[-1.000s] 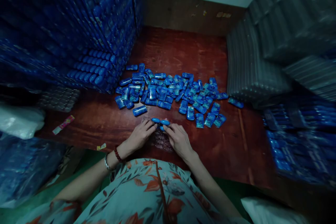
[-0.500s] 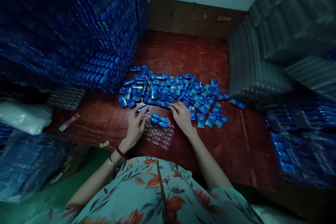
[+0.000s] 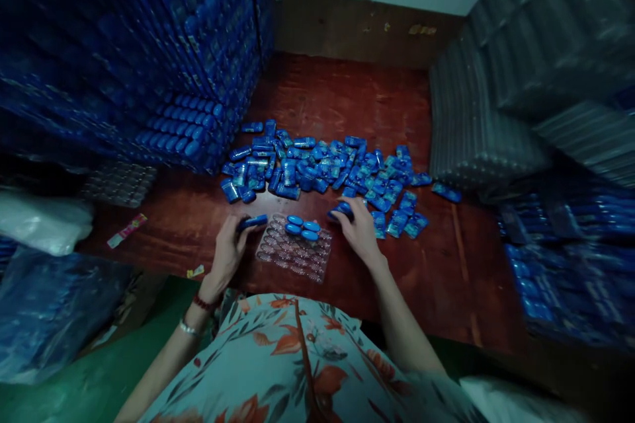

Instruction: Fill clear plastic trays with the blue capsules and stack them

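My left hand (image 3: 229, 248) is closed on a small blue packet (image 3: 256, 220), just left of a clear plastic blister tray (image 3: 290, 263). On the tray's other side, my right hand (image 3: 358, 228) grips another blue packet (image 3: 342, 209) between thumb and fingers. Several blue oval pieces (image 3: 302, 227) sit in the far part of the tray; its nearer cups show no blue. Beyond both hands spreads a loose heap of shiny blue packets (image 3: 322, 162) on the reddish wooden table (image 3: 347, 96).
Tall stacks of filled blue trays (image 3: 198, 33) rise at the left. Stacked clear trays (image 3: 489, 125) stand at the right, above more blue-filled trays (image 3: 533, 284). A clear tray (image 3: 119, 184), a white plastic bag (image 3: 44, 221) and a pink wrapper (image 3: 127, 230) lie on the left.
My left hand has moved left off the tray, carrying a blue packet. My right hand has drawn slightly right and picked a packet from the heap's near edge. The tray is more exposed.
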